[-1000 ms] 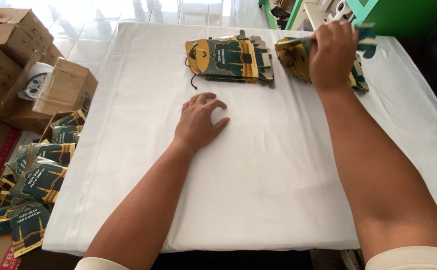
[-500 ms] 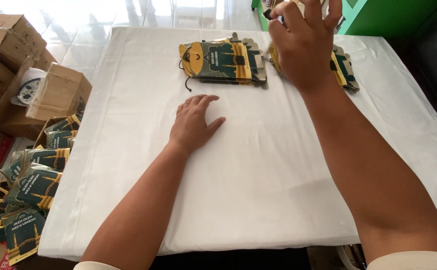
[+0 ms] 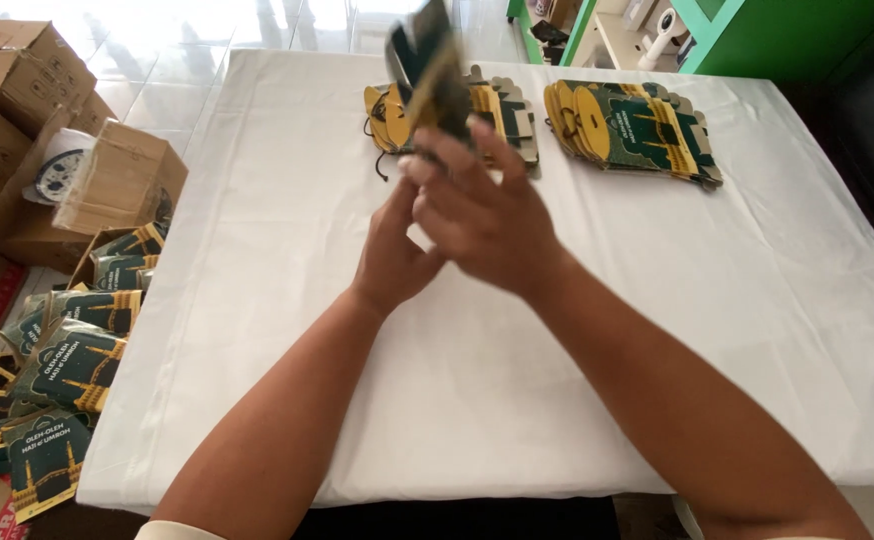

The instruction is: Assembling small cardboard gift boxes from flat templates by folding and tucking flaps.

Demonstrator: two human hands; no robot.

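Observation:
My right hand is raised over the middle of the white-clothed table and grips a flat green-and-yellow cardboard piece, which stands tilted upward and is blurred. My left hand is lifted just beside and partly behind the right hand, fingers near the piece's lower edge; whether it touches the piece is hidden. At the far side of the table lie two stacks of the same flat pieces: one behind the held piece, one to the right.
Brown cardboard boxes stand on the tiled floor to the left. Below them, an open box and a heap of folded green-and-yellow cartons lie beside the table's left edge. Green shelving stands at the back right.
My right hand left the right stack and swung toward the table's middle, now carrying one flat piece. My left hand rose off the cloth to meet it.

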